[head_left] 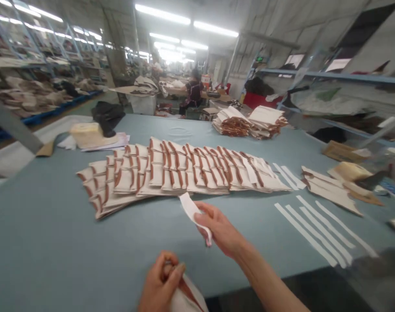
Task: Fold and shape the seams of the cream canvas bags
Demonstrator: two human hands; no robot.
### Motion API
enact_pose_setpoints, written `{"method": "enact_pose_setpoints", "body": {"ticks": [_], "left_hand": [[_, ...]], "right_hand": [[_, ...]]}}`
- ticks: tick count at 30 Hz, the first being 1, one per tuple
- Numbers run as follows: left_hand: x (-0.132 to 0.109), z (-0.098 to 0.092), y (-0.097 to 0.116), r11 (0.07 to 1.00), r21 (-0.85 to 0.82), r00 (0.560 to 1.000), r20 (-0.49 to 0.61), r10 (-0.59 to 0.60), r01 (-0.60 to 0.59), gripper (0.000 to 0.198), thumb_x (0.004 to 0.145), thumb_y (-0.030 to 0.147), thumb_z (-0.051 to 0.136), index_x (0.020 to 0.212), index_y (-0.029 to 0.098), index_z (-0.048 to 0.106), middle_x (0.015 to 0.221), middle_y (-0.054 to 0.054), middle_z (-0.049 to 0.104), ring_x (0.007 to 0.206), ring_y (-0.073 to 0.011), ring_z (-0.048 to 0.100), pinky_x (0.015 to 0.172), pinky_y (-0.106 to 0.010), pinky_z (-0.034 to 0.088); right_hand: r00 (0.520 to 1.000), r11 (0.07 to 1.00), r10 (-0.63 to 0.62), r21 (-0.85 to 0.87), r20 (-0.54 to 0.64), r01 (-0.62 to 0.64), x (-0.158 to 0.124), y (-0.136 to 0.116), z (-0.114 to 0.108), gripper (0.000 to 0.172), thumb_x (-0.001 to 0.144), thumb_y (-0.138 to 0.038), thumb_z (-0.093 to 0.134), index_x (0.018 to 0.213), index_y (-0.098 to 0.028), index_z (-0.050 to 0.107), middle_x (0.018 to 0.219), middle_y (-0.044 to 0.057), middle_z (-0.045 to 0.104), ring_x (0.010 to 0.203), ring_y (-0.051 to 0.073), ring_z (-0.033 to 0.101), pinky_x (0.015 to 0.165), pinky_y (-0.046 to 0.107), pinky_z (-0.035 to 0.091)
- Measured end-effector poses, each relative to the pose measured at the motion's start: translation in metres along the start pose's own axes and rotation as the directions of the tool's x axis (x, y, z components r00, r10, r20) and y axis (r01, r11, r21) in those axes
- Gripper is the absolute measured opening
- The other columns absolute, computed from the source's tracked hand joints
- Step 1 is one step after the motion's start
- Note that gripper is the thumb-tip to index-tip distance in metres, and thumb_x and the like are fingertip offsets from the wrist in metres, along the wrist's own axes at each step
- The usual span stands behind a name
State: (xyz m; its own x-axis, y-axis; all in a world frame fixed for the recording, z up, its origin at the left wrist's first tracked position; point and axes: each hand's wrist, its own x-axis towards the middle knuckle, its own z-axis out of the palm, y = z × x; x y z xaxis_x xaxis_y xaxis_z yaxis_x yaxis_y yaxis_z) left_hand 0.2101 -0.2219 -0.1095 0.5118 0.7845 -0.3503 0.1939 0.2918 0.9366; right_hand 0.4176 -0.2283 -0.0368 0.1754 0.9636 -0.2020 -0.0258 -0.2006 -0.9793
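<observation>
My right hand [218, 229] pinches a narrow white fabric strip [190, 212], which curls down past its fingers, just in front of the laid-out work. My left hand [161, 281] sits at the bottom edge of the view, shut on a cream fabric piece with brown trim [187, 299], mostly cut off by the frame. Overlapping rows of cream canvas pieces with brown edging [174, 173] lie fanned out on the blue-grey table [54, 229], just beyond my hands. Several loose white strips [314, 229] lie to the right.
Two stacks of trimmed cream pieces [249, 123] stand at the table's far side. A cream bundle [89, 134] and a black bag [108, 116] sit far left, and loose cream pieces [330, 188] lie right. Beyond are storage shelves [330, 78] and a seated co-worker [193, 92].
</observation>
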Motion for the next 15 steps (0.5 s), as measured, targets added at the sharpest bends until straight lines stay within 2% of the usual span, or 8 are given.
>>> {"method": "enact_pose_setpoints", "body": {"ticks": [1,3,5,7,9,12,15], "left_hand": [[-0.004,-0.004,0.001,0.992,-0.123,0.995,0.093,-0.028,0.039,0.060,0.077,0.078,0.075,0.087,0.022,0.055,0.054,0.006,0.057,0.050,-0.0157,0.057,0.050,-0.024,0.042],[-0.018,-0.016,0.003,0.951,-0.295,0.970,0.243,-0.022,0.096,0.069,0.069,0.078,0.082,0.102,0.020,0.062,0.061,0.003,0.064,0.055,-0.0186,0.063,0.055,-0.026,0.049],[-0.039,-0.031,0.006,0.923,-0.373,0.963,0.269,0.008,0.097,0.078,0.061,0.074,0.090,0.110,0.017,0.069,0.078,-0.004,0.074,0.068,-0.0213,0.069,0.066,-0.029,0.055],[-0.065,-0.045,0.007,0.894,-0.436,0.977,0.213,-0.006,0.101,0.089,0.052,0.072,0.095,0.117,0.016,0.072,0.092,-0.009,0.078,0.078,-0.0237,0.072,0.071,-0.030,0.056],[-0.087,-0.056,0.008,0.883,-0.456,0.992,0.101,-0.078,0.116,0.093,0.051,0.072,0.095,0.122,0.016,0.073,0.092,-0.009,0.079,0.075,-0.0229,0.071,0.068,-0.029,0.055],[-0.108,-0.067,0.009,0.939,-0.333,0.984,-0.121,-0.132,0.085,0.072,0.069,0.071,0.085,0.110,0.012,0.079,0.076,-0.006,0.076,0.062,-0.0176,0.064,0.058,-0.024,0.049],[-0.116,-0.075,0.008,0.983,-0.182,0.975,-0.221,-0.032,-0.009,0.061,0.078,0.070,0.077,0.090,0.010,0.081,0.068,-0.007,0.074,0.057,-0.0168,0.061,0.052,-0.023,0.045]], "right_hand": [[0.996,0.998,0.022,0.056,0.084,-0.027,-0.016,0.004,0.017,0.066,0.082,-0.071,0.070,0.121,-0.018,0.066,0.060,-0.009,0.040,0.050,0.008,0.029,0.047,0.021,0.024],[0.960,0.986,0.071,0.127,0.270,-0.109,-0.047,0.007,0.044,0.066,0.084,-0.071,0.073,0.126,-0.020,0.065,0.065,-0.007,0.047,0.051,0.008,0.033,0.048,0.021,0.025],[0.905,0.971,0.114,0.145,0.411,-0.189,-0.074,0.007,0.063,0.064,0.086,-0.071,0.073,0.125,-0.022,0.066,0.070,-0.005,0.051,0.054,0.009,0.037,0.050,0.021,0.027],[0.868,0.958,0.157,0.141,0.471,-0.250,-0.095,0.006,0.076,0.059,0.087,-0.071,0.072,0.120,-0.022,0.068,0.069,-0.004,0.049,0.055,0.009,0.036,0.052,0.022,0.027],[0.858,0.947,0.208,0.122,0.469,-0.296,-0.111,0.007,0.086,0.058,0.086,-0.071,0.073,0.115,-0.021,0.068,0.069,-0.004,0.048,0.056,0.009,0.034,0.053,0.023,0.026],[0.850,0.933,0.285,0.077,0.443,-0.353,-0.128,0.014,0.096,0.062,0.085,-0.074,0.073,0.110,-0.018,0.067,0.074,-0.002,0.053,0.060,0.009,0.037,0.055,0.023,0.026],[0.841,0.921,0.338,0.034,0.422,-0.387,-0.139,0.023,0.105,0.062,0.086,-0.073,0.072,0.107,-0.016,0.065,0.076,-0.001,0.053,0.062,0.009,0.038,0.055,0.022,0.026]]}}
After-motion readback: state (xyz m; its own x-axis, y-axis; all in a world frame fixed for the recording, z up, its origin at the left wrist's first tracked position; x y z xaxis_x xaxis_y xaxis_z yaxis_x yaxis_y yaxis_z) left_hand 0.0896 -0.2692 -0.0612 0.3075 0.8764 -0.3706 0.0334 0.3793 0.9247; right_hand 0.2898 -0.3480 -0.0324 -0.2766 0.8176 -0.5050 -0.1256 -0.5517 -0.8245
